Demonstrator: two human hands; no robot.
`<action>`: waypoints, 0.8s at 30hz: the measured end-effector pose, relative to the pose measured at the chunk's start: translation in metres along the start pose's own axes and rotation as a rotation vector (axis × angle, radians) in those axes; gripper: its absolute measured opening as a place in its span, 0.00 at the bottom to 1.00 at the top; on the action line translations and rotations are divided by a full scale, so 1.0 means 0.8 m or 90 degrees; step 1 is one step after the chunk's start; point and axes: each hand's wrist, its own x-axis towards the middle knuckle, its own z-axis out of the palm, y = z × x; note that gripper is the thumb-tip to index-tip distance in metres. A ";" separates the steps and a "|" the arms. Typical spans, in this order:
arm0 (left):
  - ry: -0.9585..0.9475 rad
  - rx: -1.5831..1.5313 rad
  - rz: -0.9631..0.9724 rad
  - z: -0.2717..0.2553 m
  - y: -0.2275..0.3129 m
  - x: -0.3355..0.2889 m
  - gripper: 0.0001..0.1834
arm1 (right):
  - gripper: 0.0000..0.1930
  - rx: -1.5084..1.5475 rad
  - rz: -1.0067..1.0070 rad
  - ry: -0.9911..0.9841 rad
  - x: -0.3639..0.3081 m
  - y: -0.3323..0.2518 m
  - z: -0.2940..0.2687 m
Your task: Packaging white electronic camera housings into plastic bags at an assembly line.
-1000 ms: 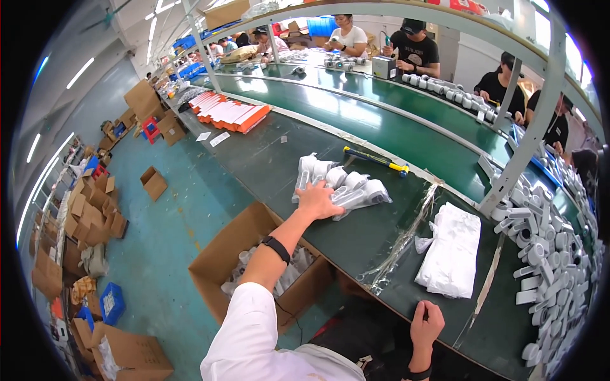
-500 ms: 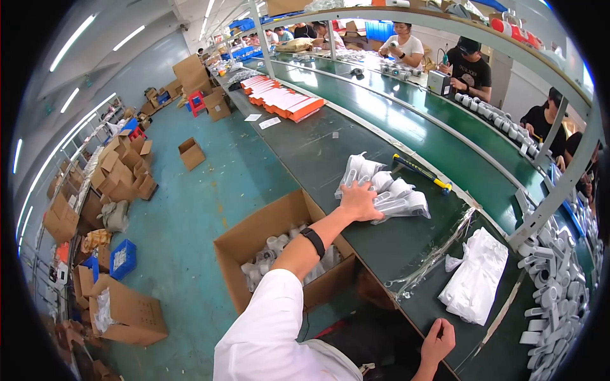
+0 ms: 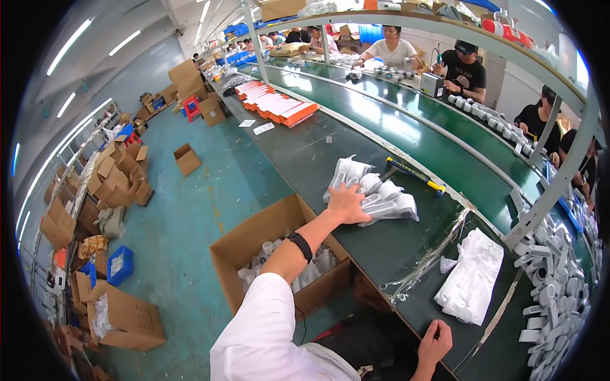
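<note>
Several white plastic parts in clear bags [image 3: 387, 198] lie in a row on the dark green workbench [image 3: 298, 166]. My left hand [image 3: 345, 204] reaches over their near left end, fingers curled around the bagged parts. Below my left forearm stands an open cardboard box [image 3: 236, 246], with more bagged white parts [image 3: 324, 260] in it. My right hand [image 3: 436, 340] rests at the bench's near edge, its fingers curled in with nothing visible in them. Nearest to it is a stack of white plastic bags [image 3: 471, 279].
A long tool with a yellow-and-dark handle [image 3: 416, 176] lies beyond the bagged parts. Orange-and-white flat boxes [image 3: 279, 106] sit farther up the bench. Loose white parts [image 3: 551, 298] are heaped at right. A metal shelf post [image 3: 559, 178] rises there. Co-workers sit across the green conveyor [image 3: 394, 105].
My left hand has drawn slightly left, and the bagged parts have shifted a little with it. The whole view has turned slightly. My right hand stays in place.
</note>
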 end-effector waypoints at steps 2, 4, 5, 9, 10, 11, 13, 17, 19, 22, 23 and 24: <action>0.014 0.005 0.004 -0.004 -0.002 -0.002 0.34 | 0.04 -0.008 -0.011 0.003 -0.001 0.001 0.000; 0.026 0.009 0.008 -0.011 -0.003 -0.005 0.34 | 0.04 -0.007 -0.013 0.003 -0.001 0.001 -0.002; 0.035 0.024 0.013 -0.015 -0.004 -0.007 0.33 | 0.04 -0.005 -0.016 0.002 -0.001 0.001 -0.003; 0.089 0.070 0.038 -0.026 -0.014 -0.018 0.33 | 0.04 -0.019 -0.027 0.006 -0.002 0.001 -0.003; 0.084 0.065 0.039 -0.029 -0.018 -0.022 0.33 | 0.04 -0.011 -0.023 0.004 -0.001 0.001 -0.004; 0.127 0.078 0.043 -0.034 -0.024 -0.026 0.33 | 0.04 -0.004 -0.019 0.000 -0.001 0.001 -0.004; 0.159 0.083 0.044 -0.049 -0.036 -0.044 0.32 | 0.04 -0.008 -0.019 -0.001 0.001 -0.004 -0.004; 0.243 0.092 -0.006 -0.084 -0.071 -0.109 0.32 | 0.04 -0.005 -0.012 -0.008 0.001 -0.004 -0.004; 0.262 0.091 -0.044 -0.086 -0.100 -0.145 0.32 | 0.04 -0.012 -0.016 -0.018 0.002 -0.004 -0.002; 0.291 0.105 -0.125 -0.076 -0.146 -0.211 0.32 | 0.07 -0.024 -0.016 -0.033 0.002 0.001 -0.003; 0.295 0.099 -0.166 -0.065 -0.165 -0.235 0.32 | 0.07 -0.029 -0.020 -0.027 0.001 0.002 -0.003; 0.301 0.093 -0.208 -0.052 -0.183 -0.258 0.32 | 0.07 -0.034 -0.024 -0.021 0.001 0.002 -0.003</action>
